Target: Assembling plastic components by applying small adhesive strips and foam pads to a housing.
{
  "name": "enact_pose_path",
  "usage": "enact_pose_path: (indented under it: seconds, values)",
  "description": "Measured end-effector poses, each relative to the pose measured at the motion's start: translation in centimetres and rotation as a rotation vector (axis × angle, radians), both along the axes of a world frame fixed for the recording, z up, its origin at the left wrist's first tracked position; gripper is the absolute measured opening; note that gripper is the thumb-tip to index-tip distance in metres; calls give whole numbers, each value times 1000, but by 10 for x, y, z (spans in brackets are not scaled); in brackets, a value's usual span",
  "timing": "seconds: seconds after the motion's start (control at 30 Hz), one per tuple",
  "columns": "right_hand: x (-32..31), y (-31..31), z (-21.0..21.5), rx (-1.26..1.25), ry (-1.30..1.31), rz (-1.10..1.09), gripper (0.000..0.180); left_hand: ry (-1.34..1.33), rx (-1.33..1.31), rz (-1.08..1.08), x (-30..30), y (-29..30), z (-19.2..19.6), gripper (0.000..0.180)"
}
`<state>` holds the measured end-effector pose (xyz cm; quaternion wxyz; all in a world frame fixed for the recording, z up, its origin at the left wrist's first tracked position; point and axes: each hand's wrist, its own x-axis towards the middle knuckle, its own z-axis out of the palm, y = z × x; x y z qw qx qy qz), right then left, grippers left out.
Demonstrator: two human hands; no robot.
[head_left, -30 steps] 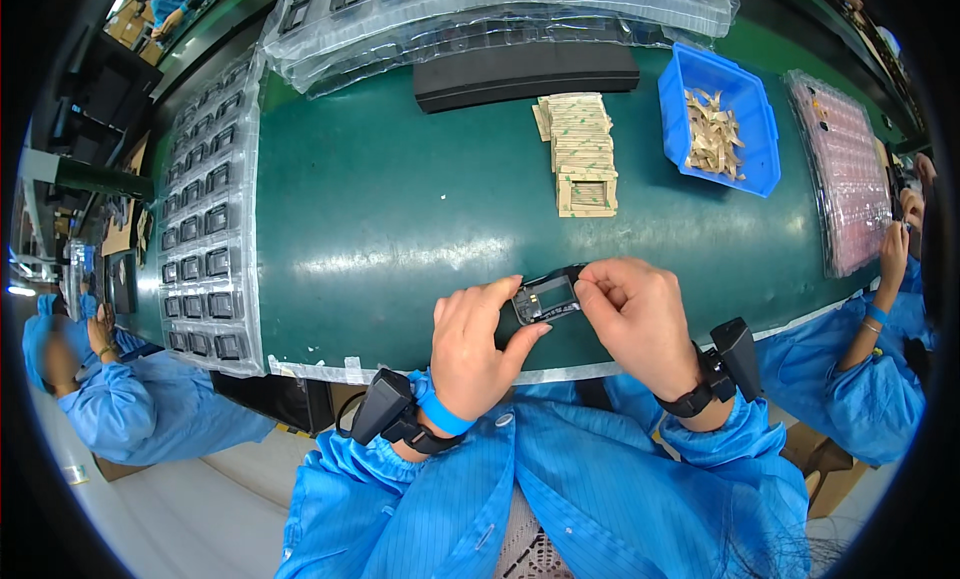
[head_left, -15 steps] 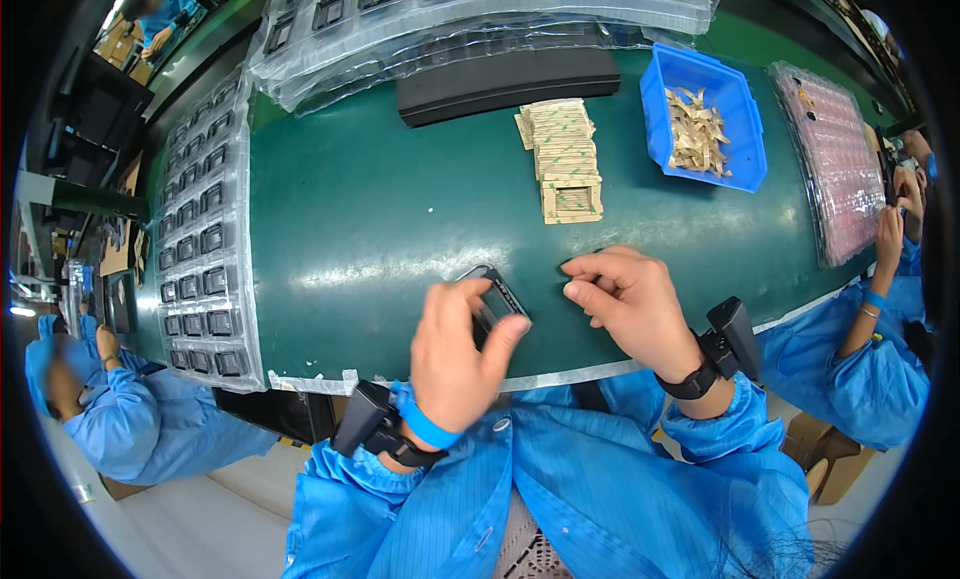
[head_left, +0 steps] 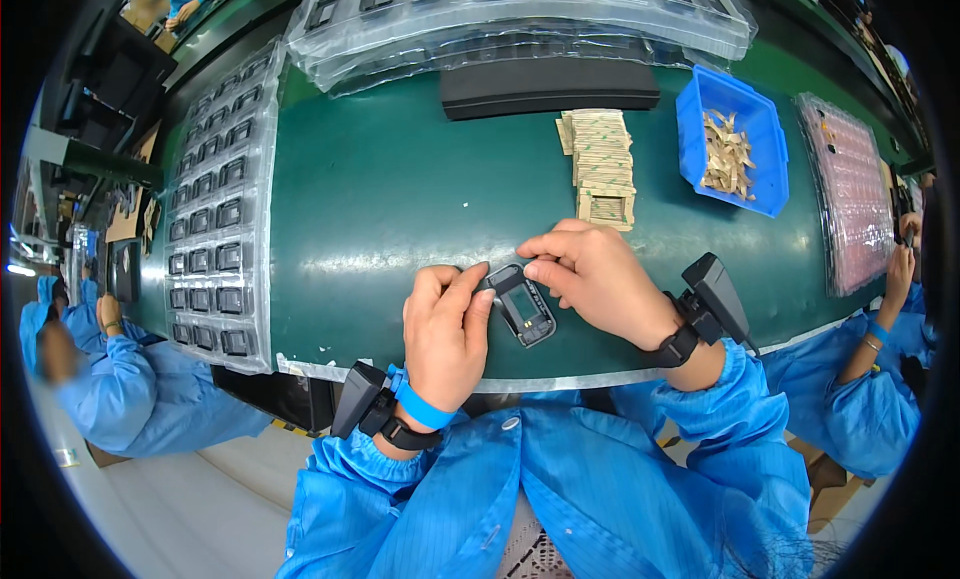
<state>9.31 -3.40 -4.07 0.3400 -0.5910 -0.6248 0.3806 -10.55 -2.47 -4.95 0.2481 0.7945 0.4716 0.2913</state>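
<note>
A small black rectangular plastic housing (head_left: 527,319) with a window-like middle lies tilted on the green work surface in front of me. My left hand (head_left: 445,329) grips its upper left edge between thumb and fingers. Just above the housing's top end is my right hand (head_left: 595,279), thumb and index finger pinched together. Whatever sits between those fingertips is too small to make out. Beyond my right hand lies a fanned stack of tan adhesive frames (head_left: 603,164) with green marks.
A blue bin (head_left: 735,201) holds tan paper strips. Clear trays of black parts (head_left: 230,214) stand at left, with more trays (head_left: 520,29) at the back behind a black bar (head_left: 550,89). Pinkish trays (head_left: 845,194) lie at right. Co-workers in blue sit on both sides.
My right hand has moved left to the top of the housing. The housing has turned in my left hand and now shows its open face. The view has shifted slightly.
</note>
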Motion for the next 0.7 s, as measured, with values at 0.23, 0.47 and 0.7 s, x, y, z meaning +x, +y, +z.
enact_pose_path:
  seconds: [0.23, 0.47, 0.7]
  values:
    - [-4, 7, 7, -93, -23, 24, 12, -32, 13, 20, 5, 5, -2, 19]
    - [-12, 9, 4, 45, -47, -43, 9, -66, 4, 32, 8, 10, -2, 16]
    - [-23, 6, 9, 193, -255, -66, 7, -57, 31, 21, 11, 13, 2, 11]
